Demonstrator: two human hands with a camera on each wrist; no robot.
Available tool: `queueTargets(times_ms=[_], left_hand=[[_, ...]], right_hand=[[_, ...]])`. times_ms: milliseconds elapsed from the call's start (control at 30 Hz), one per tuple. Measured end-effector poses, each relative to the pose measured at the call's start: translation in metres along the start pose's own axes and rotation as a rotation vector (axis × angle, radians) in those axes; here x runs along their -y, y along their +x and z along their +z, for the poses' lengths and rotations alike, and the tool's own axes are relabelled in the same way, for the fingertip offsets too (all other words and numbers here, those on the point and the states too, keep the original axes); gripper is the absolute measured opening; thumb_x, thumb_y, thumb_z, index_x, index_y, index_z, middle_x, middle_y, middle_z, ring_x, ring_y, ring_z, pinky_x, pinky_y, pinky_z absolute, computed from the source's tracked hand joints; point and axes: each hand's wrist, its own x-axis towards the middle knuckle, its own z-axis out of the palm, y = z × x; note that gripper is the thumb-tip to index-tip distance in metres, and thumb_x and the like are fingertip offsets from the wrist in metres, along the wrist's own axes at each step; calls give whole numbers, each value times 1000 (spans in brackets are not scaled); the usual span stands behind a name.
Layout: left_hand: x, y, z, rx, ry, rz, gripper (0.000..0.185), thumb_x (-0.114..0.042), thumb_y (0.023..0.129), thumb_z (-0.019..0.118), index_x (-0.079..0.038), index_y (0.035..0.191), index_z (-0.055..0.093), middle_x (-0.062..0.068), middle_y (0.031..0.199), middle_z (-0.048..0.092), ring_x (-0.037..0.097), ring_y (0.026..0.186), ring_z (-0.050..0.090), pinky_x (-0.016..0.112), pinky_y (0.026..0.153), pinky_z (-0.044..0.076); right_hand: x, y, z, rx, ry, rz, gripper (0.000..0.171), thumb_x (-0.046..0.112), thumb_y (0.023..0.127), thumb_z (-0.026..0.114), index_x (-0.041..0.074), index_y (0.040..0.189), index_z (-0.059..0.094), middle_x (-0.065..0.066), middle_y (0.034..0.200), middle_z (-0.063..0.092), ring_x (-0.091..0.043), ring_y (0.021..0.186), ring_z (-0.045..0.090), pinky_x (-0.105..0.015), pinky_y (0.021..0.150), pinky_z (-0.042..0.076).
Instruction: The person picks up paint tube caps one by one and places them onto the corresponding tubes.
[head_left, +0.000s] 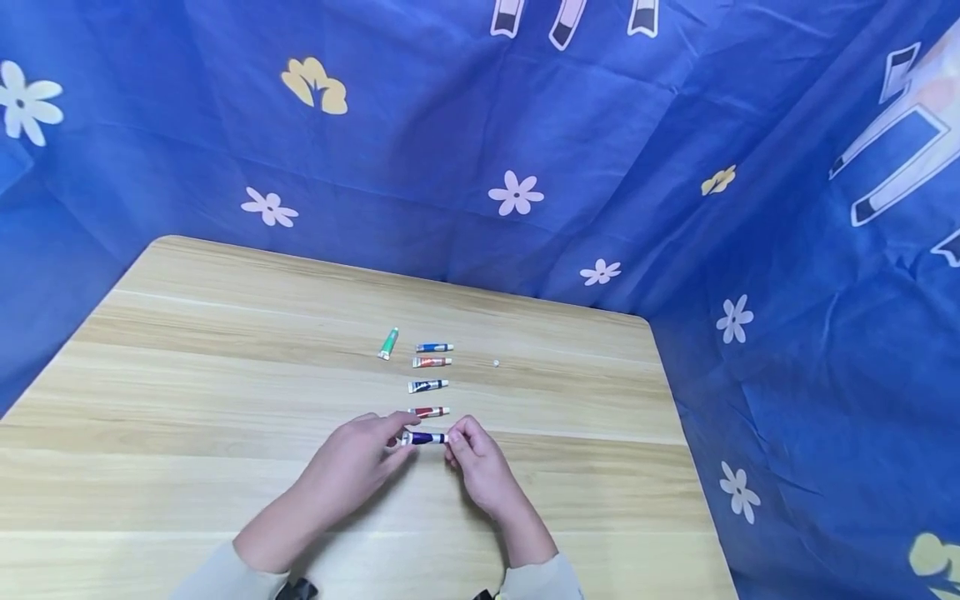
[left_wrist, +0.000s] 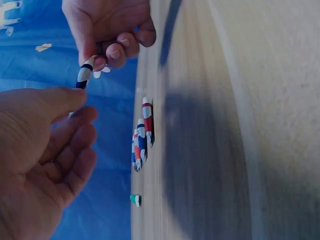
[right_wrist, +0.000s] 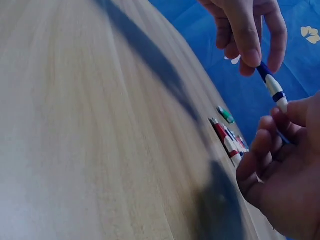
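Note:
Both hands hold a small dark blue and white paint tube [head_left: 424,438] just above the wooden table [head_left: 187,400], near its front middle. My left hand [head_left: 397,433] pinches its left end and my right hand [head_left: 453,438] pinches its right end. In the left wrist view the tube [left_wrist: 84,73] runs from my left thumb [left_wrist: 60,100] up to the right hand [left_wrist: 107,35]. In the right wrist view the left hand [right_wrist: 247,35] grips the tube [right_wrist: 271,85] from above, and the right hand's fingers [right_wrist: 265,150] curl round its lower end.
Beyond the hands lies a column of tubes: red [head_left: 429,412], dark blue [head_left: 427,386], orange [head_left: 431,362] and blue [head_left: 434,347]. A green tube [head_left: 387,343] lies to their left and a small white bit [head_left: 496,363] to their right. Blue flowered cloth [head_left: 525,167] walls the table's back and right.

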Motion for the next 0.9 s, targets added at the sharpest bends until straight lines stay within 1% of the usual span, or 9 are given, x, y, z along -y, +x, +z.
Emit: queueTargets(times_ms=[67, 133, 267, 333, 400, 467, 567, 767, 900], left_hand=[[0, 3, 5, 10, 28, 10, 26, -20, 88, 90, -17, 111, 79, -4, 86, 79, 9, 75, 65, 31, 69, 57], [0, 5, 10, 19, 42, 14, 21, -19, 88, 89, -17, 106, 80, -3, 93, 81, 12, 80, 69, 33, 72, 59], [4, 8, 19, 43, 31, -19, 19, -18, 85, 91, -19, 101, 81, -4, 101, 77, 11, 85, 68, 35, 77, 60], [7, 9, 22, 57, 21, -37, 20, -18, 84, 92, -19, 101, 81, -5, 100, 75, 10, 83, 64, 35, 76, 58], [9, 10, 24, 70, 16, -45, 20, -18, 83, 92, -19, 100, 82, -5, 98, 74, 11, 84, 65, 36, 77, 58], [13, 10, 27, 87, 19, -51, 20, -18, 83, 92, -19, 100, 82, -4, 97, 75, 13, 85, 67, 38, 80, 60], [18, 11, 33, 118, 23, -61, 19, -19, 84, 92, -18, 99, 81, -2, 97, 76, 17, 88, 70, 42, 84, 61], [23, 12, 43, 163, 19, -84, 18, -22, 84, 92, -18, 98, 81, -3, 94, 75, 14, 81, 66, 44, 84, 60], [25, 13, 46, 166, 16, -90, 20, -23, 84, 93, -17, 100, 82, -2, 97, 77, 16, 85, 69, 45, 87, 60]], right_hand=[[-2, 0, -2, -22, -85, -16, 28, 26, 115, 51, 3, 103, 60, -21, 92, 64, -14, 81, 56, -23, 77, 48], [-4, 0, -4, -54, -173, -36, 27, 28, 115, 52, 7, 102, 63, -20, 93, 67, -12, 80, 55, -24, 76, 47], [-9, 2, -7, -107, -320, -60, 21, 26, 113, 55, 14, 102, 69, -7, 95, 71, -8, 86, 58, -25, 81, 49], [-11, 2, -9, -119, -370, -66, 20, 25, 113, 57, 16, 104, 72, -1, 100, 73, -9, 92, 63, -27, 86, 53], [-13, 3, -10, -128, -398, -69, 21, 26, 113, 57, 16, 107, 75, 1, 105, 75, -13, 100, 68, -32, 93, 57], [-15, 4, -12, -134, -409, -63, 21, 27, 112, 57, 17, 109, 76, 1, 109, 77, -17, 106, 71, -37, 98, 58], [-17, 5, -14, -141, -402, -43, 21, 28, 112, 58, 18, 110, 76, 1, 112, 78, -19, 110, 71, -41, 101, 57], [-21, 8, -19, -174, -353, -40, 18, 23, 111, 59, 18, 110, 76, 1, 105, 75, -10, 96, 65, -28, 89, 54], [-24, 11, -24, -213, -305, -52, 15, 19, 110, 61, 15, 112, 75, -1, 100, 73, -7, 88, 60, -23, 83, 52]])
